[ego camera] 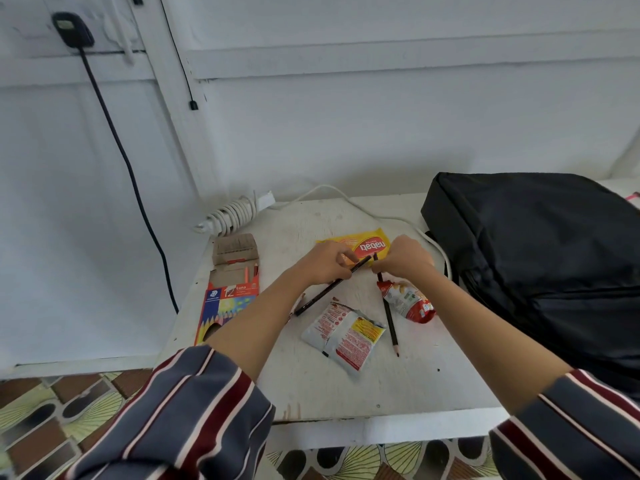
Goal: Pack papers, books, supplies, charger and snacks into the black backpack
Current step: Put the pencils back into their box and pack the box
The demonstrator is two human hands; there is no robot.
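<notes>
My left hand [327, 263] pinches a dark pencil [320, 294] that slants down to the left over the white table [311, 386]. My right hand [403, 259] pinches the top of a second dark pencil [389, 318] whose tip points toward me. Both hands meet above a yellow Nabati wafer pack [367, 244]. A silver and red snack packet [343, 336] lies in front of them, and a red and white snack bag [408, 301] lies at the right. The black backpack [540, 254] rests on the table's right side.
An open colour pencil box [228, 299] lies at the table's left edge. A coiled white charger [232, 214] sits at the back, its cable running toward the backpack. A black cable [128, 168] hangs down the white wall. Patterned floor tiles show below.
</notes>
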